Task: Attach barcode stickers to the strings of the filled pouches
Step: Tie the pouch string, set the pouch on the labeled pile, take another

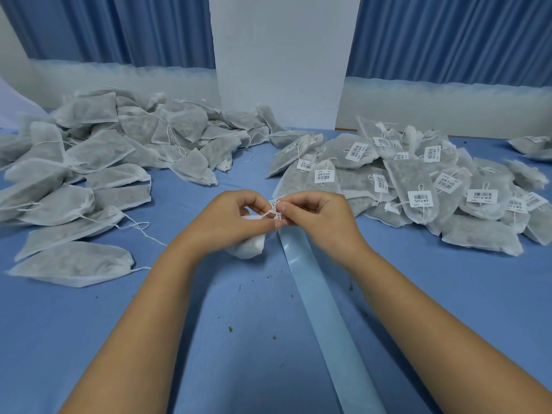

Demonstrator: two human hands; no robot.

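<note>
My left hand (231, 218) and my right hand (319, 215) meet at the table's middle. Between their fingertips they pinch a white barcode sticker (274, 204) and the thin string (270, 212) of one filled white pouch (249, 248), which lies under my left hand and is mostly hidden by it. A pale blue backing strip (325, 312) runs from just below my fingers toward the near edge. Unlabelled pouches (89, 162) are heaped at the left. Pouches with barcode stickers (418, 186) are heaped at the right.
The blue table cover (209, 324) carries small green crumbs near the strip. A white panel (283, 61) stands upright at the back centre, with blue curtains (448, 37) behind. One labelled pouch (531, 146) lies apart at the far right.
</note>
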